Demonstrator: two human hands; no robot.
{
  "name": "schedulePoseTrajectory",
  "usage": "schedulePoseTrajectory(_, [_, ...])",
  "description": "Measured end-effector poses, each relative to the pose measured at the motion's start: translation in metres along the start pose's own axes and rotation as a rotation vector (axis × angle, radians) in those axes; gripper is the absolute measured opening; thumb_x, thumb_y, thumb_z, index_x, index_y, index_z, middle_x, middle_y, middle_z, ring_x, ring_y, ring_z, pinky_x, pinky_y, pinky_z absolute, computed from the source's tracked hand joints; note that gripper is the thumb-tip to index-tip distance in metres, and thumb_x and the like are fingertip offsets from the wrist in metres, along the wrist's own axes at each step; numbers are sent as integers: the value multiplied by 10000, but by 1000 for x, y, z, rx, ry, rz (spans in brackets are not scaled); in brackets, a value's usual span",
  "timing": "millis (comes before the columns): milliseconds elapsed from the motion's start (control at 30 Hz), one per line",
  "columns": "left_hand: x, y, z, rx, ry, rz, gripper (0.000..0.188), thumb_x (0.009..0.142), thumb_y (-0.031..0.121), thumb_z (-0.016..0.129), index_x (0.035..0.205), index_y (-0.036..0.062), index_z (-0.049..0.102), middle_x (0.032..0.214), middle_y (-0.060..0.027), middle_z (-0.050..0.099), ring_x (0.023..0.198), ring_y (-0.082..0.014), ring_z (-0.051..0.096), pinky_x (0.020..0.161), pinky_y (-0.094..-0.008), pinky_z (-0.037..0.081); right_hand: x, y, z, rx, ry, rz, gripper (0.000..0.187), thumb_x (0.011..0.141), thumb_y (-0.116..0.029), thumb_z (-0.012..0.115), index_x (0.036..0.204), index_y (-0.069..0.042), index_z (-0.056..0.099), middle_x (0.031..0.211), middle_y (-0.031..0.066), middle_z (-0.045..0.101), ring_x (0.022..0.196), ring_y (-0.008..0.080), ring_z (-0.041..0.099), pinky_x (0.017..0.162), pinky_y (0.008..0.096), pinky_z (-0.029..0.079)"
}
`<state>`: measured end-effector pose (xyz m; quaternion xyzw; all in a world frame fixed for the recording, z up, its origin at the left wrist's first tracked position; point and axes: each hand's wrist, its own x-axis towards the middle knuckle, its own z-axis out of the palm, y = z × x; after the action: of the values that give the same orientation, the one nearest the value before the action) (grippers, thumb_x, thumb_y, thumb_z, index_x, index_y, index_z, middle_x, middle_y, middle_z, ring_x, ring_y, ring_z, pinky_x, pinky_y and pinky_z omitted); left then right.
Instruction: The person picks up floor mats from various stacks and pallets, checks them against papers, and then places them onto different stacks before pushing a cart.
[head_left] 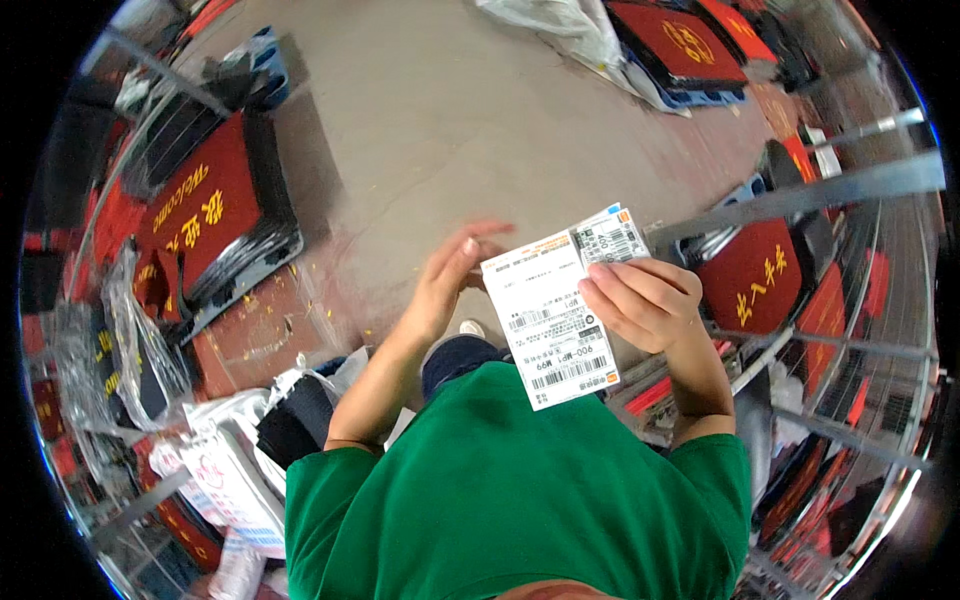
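Observation:
My right hand [652,305] grips a few white printed shipping labels [548,315] by their right edge, its fingers lying over the front. The labels overlap in a fanned stack, with barcodes and small orange and blue marks on them. Close to the upper left edge of the labels is my left hand [448,280], its thumb and fingers apart. Motion blurs its fingertips, and nothing shows in its grasp. Whether it touches the labels is hard to make out.
Red doormats with yellow lettering [215,205] lie stacked on a blue pallet at left; more red mats [680,45] lie at far right. A metal rack bar [800,195] juts in from the right. White printed bags [235,475] and dark folded material [300,420] sit at lower left.

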<state>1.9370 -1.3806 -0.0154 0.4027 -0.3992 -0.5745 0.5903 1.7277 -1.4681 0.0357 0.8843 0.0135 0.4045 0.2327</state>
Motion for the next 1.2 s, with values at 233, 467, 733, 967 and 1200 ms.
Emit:
schedulePoseTrajectory(233, [-1, 57, -10, -147, -103, -430, 256, 786, 116, 546, 991, -34, 512, 790, -69, 577, 614, -84, 540, 446, -171, 449, 48, 45, 23, 102, -37, -251, 181, 692, -135, 548, 857, -146, 622, 932, -34, 584, 868, 118, 508, 767, 255, 402])
schedulePoseTrajectory(467, [8, 50, -39, -210, 388, 105, 252, 839, 141, 472, 1011, -43, 483, 924, -103, 564, 825, -150, 557, 746, -263, 474, 133, 75, 72, 611, -197, 216, 295, 650, -116, 588, 941, -65, 578, 942, 27, 574, 858, 209, 508, 750, 315, 369])
schedulePoseTrajectory(733, [9, 88, -47, -640, 397, 270, 439, 868, 348, 371, 1060, -35, 464, 1026, -109, 536, 968, -181, 510, 855, -306, 415, 173, 43, 99, 490, -207, 223, 139, 654, -96, 588, 784, -85, 541, 894, 3, 585, 806, 147, 514, 742, 286, 344])
schedulePoseTrajectory(967, [-2, 73, -54, -541, 341, 67, 291, 841, 179, 441, 1031, -39, 466, 993, -123, 544, 887, -173, 541, 795, -291, 438, 166, 20, 69, 394, -193, 116, 89, 667, -73, 569, 751, -87, 544, 902, -3, 596, 772, 119, 539, 768, 330, 362])
schedulePoseTrajectory(1200, [3, 60, -32, -538, 242, -79, 230, 826, 104, 466, 1016, -24, 476, 972, -102, 549, 877, -162, 539, 788, -289, 439, 129, -2, 29, 286, -275, 461, 158, 654, -89, 596, 807, -79, 561, 853, 21, 592, 783, 159, 547, 778, 359, 374])
